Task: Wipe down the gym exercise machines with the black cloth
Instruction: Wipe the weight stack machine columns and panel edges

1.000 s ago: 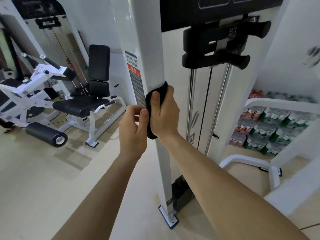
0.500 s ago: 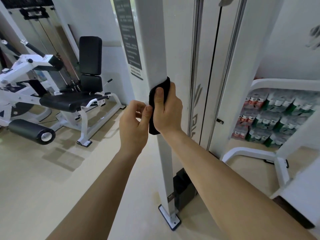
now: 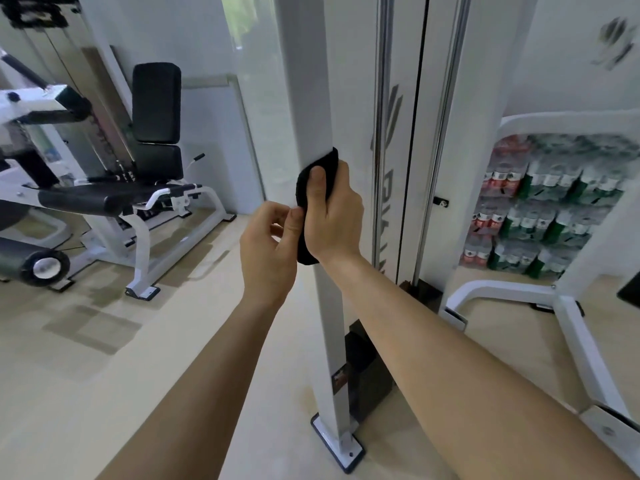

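Black cloth [image 3: 327,161] is pressed against the front corner of a tall white post [image 3: 311,81] of the cable machine, about half way up the visible part of the post. The right hand [image 3: 332,216] holds it there: the thumb lies over the front of the cloth, the fingers wrap round to the far side of the post, and the palm covers most of the cloth, so only its top edge and a strip on the left and below the palm show. The left hand [image 3: 266,251] is just beside it, lower and to the left, with fingers curled and the thumb tip touching the cloth's edge; I cannot tell if it really pinches the cloth. Both forearms reach up from the bottom of the view and hide part of the beige floor [image 3: 104,375]. Behind the post stand two chrome guide rods [image 3: 382,98] with a thin black cable [image 3: 419,98] between them, and a black block [image 3: 367,375] sits low, partly hidden by the post. The post ends in a bolted base plate [image 3: 337,445]. To the left, well apart, is a leg machine with a black seat [image 3: 86,199], a black backrest [image 3: 157,102] and a roller pad [image 3: 31,268]. To the right, packs of bottled water [image 3: 540,209] are stacked against the wall, behind a white curved frame [image 3: 502,292].
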`<state>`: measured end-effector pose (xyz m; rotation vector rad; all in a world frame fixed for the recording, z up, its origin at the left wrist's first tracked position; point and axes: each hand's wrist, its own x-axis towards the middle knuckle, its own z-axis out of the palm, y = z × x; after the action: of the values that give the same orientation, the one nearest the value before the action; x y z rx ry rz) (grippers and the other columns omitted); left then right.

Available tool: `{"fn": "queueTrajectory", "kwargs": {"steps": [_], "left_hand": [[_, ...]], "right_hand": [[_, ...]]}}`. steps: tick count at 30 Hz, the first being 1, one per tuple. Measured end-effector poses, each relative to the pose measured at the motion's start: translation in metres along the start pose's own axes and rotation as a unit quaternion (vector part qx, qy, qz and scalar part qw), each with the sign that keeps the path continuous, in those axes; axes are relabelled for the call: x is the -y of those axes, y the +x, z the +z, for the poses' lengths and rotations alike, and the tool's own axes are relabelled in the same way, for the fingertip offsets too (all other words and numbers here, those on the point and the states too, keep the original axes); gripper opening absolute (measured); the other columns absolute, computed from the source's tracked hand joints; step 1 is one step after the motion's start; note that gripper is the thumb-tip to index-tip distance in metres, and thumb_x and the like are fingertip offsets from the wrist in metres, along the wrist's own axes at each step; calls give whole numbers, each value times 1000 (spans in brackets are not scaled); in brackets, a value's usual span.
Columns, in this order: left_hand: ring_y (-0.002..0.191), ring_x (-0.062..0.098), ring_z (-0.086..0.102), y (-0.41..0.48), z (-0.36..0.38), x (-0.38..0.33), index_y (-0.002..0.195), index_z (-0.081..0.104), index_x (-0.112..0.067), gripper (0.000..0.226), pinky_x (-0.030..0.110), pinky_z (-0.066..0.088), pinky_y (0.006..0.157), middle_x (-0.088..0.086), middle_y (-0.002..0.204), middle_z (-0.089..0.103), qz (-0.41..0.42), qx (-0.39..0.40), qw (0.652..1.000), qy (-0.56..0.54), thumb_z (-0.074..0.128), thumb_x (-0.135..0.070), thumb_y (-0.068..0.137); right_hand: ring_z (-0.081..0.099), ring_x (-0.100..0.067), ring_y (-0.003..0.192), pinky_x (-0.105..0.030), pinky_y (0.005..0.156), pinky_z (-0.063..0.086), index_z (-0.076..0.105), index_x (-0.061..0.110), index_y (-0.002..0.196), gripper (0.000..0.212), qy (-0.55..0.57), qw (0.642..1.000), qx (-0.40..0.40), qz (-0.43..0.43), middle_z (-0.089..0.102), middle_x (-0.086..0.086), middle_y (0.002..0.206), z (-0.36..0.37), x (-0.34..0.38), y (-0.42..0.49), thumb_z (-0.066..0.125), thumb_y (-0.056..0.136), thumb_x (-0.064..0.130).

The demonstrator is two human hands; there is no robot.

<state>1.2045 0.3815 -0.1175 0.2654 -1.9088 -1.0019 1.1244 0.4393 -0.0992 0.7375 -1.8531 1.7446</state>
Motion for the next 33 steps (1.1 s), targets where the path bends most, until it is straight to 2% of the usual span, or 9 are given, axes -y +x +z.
{"fn": "queueTrajectory", "kwargs": {"steps": [3,9,15,18,22,25,28,31,33], "left_hand": [[73,6,59,-25,11,27,86,60,-13,24,15,43,68,-9,80,64,-12,1,1000,-10,56,-30,102],[72,6,58,-68,23,66,84,60,-19,21,17,44,66,-12,78,64,-31,6,1000,-3,56,-29,102],[67,13,55,-45,25,45,79,56,-22,24,22,44,63,-9,75,62,3,-39,998,-50,56,-28,102],[69,23,56,-52,29,61,80,58,-15,26,25,44,65,-3,76,62,4,-42,998,-52,57,-29,102],[71,13,56,-82,40,91,79,57,-18,26,23,43,67,-6,77,61,-20,-43,998,-32,56,-31,101],[72,9,57,-113,47,117,78,57,-26,22,19,41,65,-9,78,62,-59,-29,998,-8,56,-35,98],[75,9,58,-137,46,138,82,60,-20,24,17,41,64,-9,81,65,-88,-6,996,29,57,-41,93],[75,8,59,-143,41,140,85,61,-21,25,16,41,63,-10,84,66,-90,-2,995,49,57,-44,93],[76,9,60,-138,39,134,86,61,-25,26,20,44,65,-11,85,66,-76,-2,996,42,50,-46,98]], "right_hand": [[60,-19,64,-31,57,42,52,12,104,53,-5,1000,-1,4,54,15,73,2,-29,-27,26,96,58],[64,-20,71,-32,62,46,52,14,111,56,6,1000,13,3,60,10,81,3,-68,-70,23,95,59],[63,-14,68,-24,58,39,51,13,121,48,33,999,-4,-32,59,15,77,5,-50,-37,29,100,51],[61,-12,66,-21,57,38,52,12,121,53,43,998,-6,-51,56,17,74,7,-65,-46,27,98,54],[56,-10,61,-21,57,36,53,10,118,53,52,998,9,-40,52,19,70,8,-96,-72,27,99,52],[58,-8,67,-16,58,38,52,9,122,57,46,998,30,-25,57,18,80,6,-126,-108,27,99,55],[62,-8,79,-11,64,41,48,10,131,65,36,997,59,-20,65,9,97,3,-148,-136,27,98,63],[67,-20,88,-27,70,49,42,9,138,62,26,997,72,-25,69,-2,109,-1,-146,-136,32,97,55],[67,-21,91,-26,72,49,40,6,139,63,33,997,62,-44,67,-5,113,-1,-135,-125,35,97,52]]}}
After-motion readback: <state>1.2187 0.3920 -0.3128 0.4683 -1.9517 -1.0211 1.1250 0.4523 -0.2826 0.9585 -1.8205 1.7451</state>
